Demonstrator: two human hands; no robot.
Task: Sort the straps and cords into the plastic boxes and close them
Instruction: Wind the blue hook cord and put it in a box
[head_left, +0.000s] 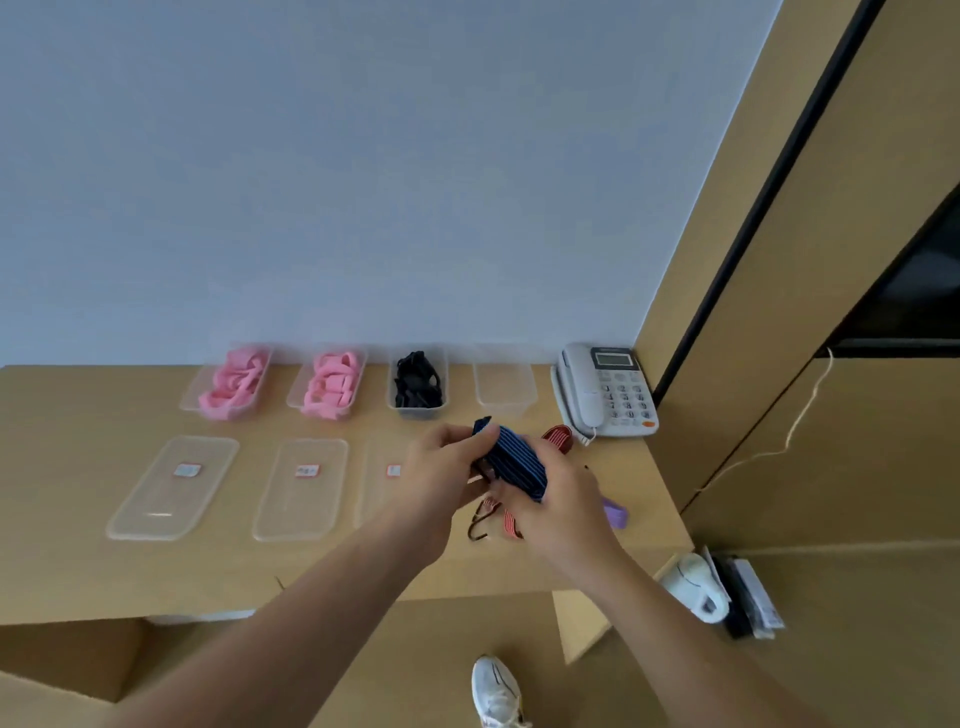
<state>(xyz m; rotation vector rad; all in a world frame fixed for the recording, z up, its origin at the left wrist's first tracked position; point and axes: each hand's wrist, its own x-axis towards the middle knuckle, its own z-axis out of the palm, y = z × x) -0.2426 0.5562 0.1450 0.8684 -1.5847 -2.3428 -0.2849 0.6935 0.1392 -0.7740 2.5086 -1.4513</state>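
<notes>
Both hands (519, 483) hold a folded blue strap (511, 462).

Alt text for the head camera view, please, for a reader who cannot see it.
Both hands, left hand and right hand, hold a folded dark blue striped strap above a wooden desk. Behind stand four open plastic boxes: two with pink straps, one with black straps, one empty box. Lids lie in front; a telephone sits right.

Clear glossy plastic boxes (504, 387); matt wood-look table (78, 519); ribbed cloth strap (514, 462).
</notes>
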